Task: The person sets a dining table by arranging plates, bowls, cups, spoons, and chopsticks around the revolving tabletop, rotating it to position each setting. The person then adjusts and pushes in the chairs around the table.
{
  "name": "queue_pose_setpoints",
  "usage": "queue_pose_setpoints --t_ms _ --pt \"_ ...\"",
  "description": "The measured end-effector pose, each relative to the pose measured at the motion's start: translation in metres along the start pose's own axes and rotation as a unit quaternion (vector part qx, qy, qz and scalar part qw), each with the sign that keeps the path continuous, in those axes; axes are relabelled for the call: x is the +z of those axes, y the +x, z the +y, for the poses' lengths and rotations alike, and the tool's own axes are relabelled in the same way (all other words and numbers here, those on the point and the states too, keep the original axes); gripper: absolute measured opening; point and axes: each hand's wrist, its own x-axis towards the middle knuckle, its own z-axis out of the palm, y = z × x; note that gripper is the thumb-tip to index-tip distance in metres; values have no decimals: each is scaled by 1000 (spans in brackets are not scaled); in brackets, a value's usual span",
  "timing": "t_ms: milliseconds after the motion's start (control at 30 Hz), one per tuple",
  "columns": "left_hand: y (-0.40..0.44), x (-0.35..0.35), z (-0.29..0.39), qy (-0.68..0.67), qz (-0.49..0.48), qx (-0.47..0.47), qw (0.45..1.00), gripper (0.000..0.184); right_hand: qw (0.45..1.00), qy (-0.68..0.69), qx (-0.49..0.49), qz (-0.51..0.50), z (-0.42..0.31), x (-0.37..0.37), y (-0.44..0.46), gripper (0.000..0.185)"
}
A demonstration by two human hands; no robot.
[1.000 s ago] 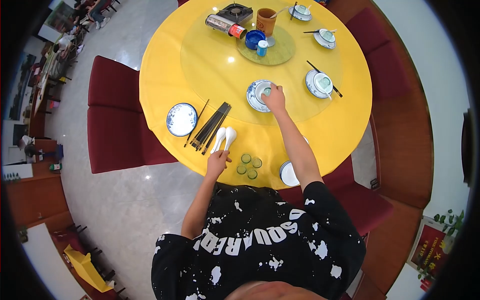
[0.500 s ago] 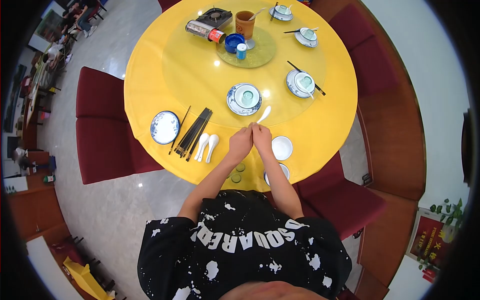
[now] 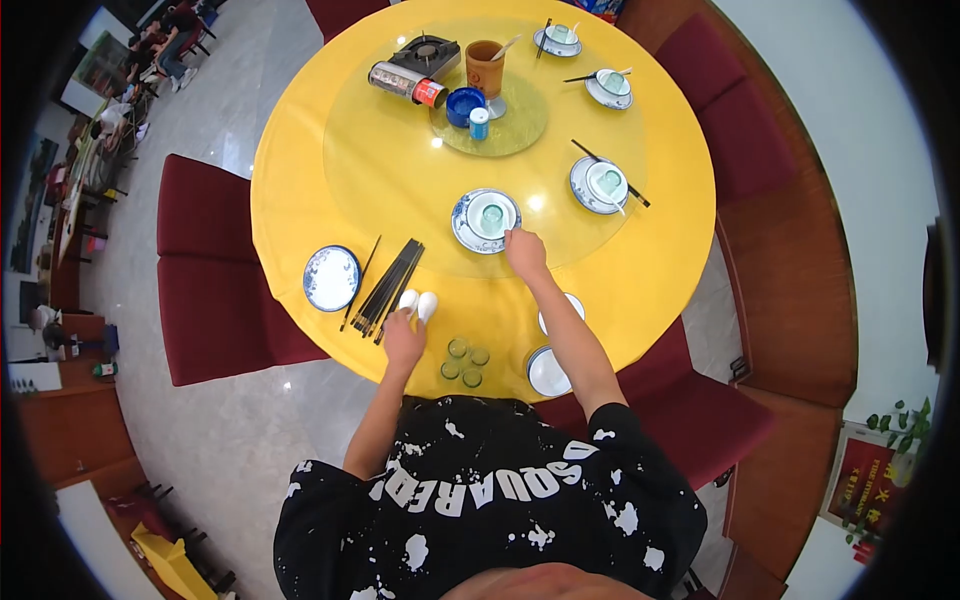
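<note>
My right hand [image 3: 525,252] is closed at the right edge of a blue-and-white plate [image 3: 466,236], pinching a white spoon whose visible part lies at the bowl. A white bowl with a green glass [image 3: 492,220] in it stands on that plate. At the lower left, my left hand [image 3: 404,338] is at the handles of two white spoons [image 3: 427,305]; its fingertips are partly hidden. Several black chopsticks [image 3: 388,288] lie just left of them, and a patterned plate [image 3: 332,278] is farther left. Several green glasses [image 3: 457,348] stand between my forearms.
Three place settings line the right side, the nearest with a plate [image 3: 585,198]. A gas stove [image 3: 428,57], brown pot [image 3: 484,70] and blue bowl [image 3: 464,104] are at the far side. A white bowl [image 3: 573,303] sits partly under my right forearm. Red chairs [image 3: 215,310] surround the table.
My hands have parted. The right moved up to the plate with the spoon; the left moved left and down to the two spoons. The view has shifted slightly.
</note>
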Motion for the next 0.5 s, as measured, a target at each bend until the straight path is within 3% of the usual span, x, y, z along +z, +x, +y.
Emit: queue_pose_setpoints --t_ms 100,233,400,500 --pt "-13 -13 -25 77 -7 -99 992 38 1000 -6 -11 -5 -7 3 -3 41" --pt "-33 21 -75 47 -37 -157 986 37 1000 -5 -16 -11 -11 6 -4 43" --pt "-32 39 -97 34 -71 -175 981 34 997 6 65 -49 -19 -9 -12 45" --pt "-26 31 -100 -32 -83 -206 974 34 994 43 94 21 -25 -21 -36 45"
